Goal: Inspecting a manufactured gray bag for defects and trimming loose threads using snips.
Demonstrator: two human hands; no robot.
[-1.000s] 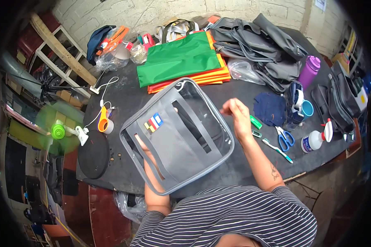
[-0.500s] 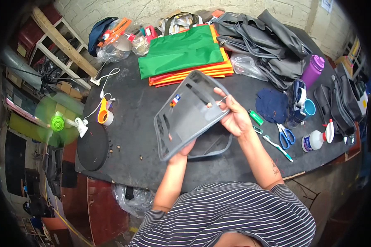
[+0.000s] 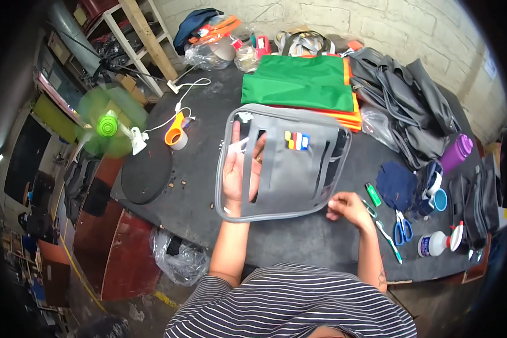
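Observation:
A grey bag [image 3: 290,174] with clear plastic panels, a grey zipped rim and a small coloured patch is held up over the table. My left hand [image 3: 235,174] shows through its clear panel, fingers stretched out and spread, supporting the bag from behind or inside; which one I cannot tell. By the bag's lower right corner is my right hand [image 3: 349,209], its fingers curled together at the edge. Whatever may be between those fingertips is hidden.
Right of my hands lie a green lighter [image 3: 372,194], a toothbrush [image 3: 389,242], blue scissors [image 3: 402,228] and a spray bottle [image 3: 432,244]. Behind are folded green fabric [image 3: 298,81] and dark grey bags [image 3: 397,101]. A clip fan [image 3: 108,125] spins at left.
The bag has turned from a tilted pose to face me, patch side up. My left hand now shows spread through the clear panel; my right hand has come down to the lower right corner.

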